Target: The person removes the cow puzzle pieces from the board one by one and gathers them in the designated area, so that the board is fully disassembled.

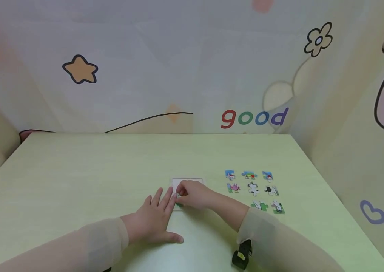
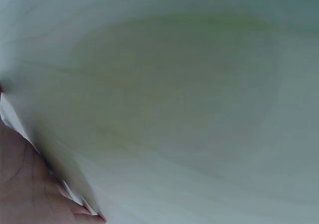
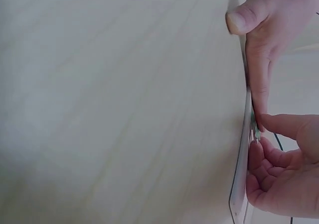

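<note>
A small white puzzle tray [image 1: 177, 182] lies flat in the middle of the table, partly hidden beneath my hands. My right hand [image 1: 196, 194] pinches a jigsaw piece [image 3: 257, 133] with green on it between thumb and fingers, low over the tray's near left corner. Most of that piece is covered by the fingers. With straight, spread fingers, my left hand [image 1: 154, 223] rests at the tray's left side, its fingertips right beside the piece. In the right wrist view the left index finger reaches down to the right thumb.
Several loose jigsaw pieces [image 1: 253, 189] with farm-animal pictures lie in rows right of the tray, beyond my right forearm. The pale table [image 1: 76, 170] meets a printed cloth backdrop [image 1: 178, 68] at the back and sides. A black strap device [image 1: 242, 256] hangs by the right sleeve.
</note>
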`<state>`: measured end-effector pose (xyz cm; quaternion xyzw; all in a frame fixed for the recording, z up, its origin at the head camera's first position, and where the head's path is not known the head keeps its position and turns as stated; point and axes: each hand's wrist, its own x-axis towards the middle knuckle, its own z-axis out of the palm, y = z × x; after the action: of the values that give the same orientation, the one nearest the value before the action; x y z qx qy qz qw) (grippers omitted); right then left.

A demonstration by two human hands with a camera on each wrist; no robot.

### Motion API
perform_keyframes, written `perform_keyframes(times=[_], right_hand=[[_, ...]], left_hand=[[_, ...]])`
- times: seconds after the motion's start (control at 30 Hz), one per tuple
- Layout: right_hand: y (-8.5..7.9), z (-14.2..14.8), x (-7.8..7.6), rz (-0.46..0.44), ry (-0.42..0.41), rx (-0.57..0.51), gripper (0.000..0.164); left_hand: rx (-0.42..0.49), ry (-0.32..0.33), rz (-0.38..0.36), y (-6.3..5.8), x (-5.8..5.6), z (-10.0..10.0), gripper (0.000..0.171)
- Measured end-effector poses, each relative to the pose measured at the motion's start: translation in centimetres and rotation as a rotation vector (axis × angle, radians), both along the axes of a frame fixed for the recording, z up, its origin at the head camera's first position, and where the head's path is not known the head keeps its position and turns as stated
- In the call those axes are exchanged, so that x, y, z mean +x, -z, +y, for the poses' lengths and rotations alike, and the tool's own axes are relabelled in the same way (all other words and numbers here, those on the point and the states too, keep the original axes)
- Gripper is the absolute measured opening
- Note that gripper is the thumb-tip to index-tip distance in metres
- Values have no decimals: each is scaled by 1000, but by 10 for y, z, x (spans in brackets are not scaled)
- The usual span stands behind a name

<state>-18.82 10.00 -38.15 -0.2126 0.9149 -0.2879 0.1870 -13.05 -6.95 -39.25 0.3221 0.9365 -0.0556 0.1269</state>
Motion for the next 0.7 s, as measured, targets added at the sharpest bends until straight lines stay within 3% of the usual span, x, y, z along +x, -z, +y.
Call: perform_keyframes(times=[0.33,0.7], right_hand=[[-1,6,-13,-43,68,-60,5],[-12,60,-17,-132,219,-211,13]], left_hand=[[39,-25,-22,-6,1,0,109],[-7,-48,-35,-7,0,0,108]])
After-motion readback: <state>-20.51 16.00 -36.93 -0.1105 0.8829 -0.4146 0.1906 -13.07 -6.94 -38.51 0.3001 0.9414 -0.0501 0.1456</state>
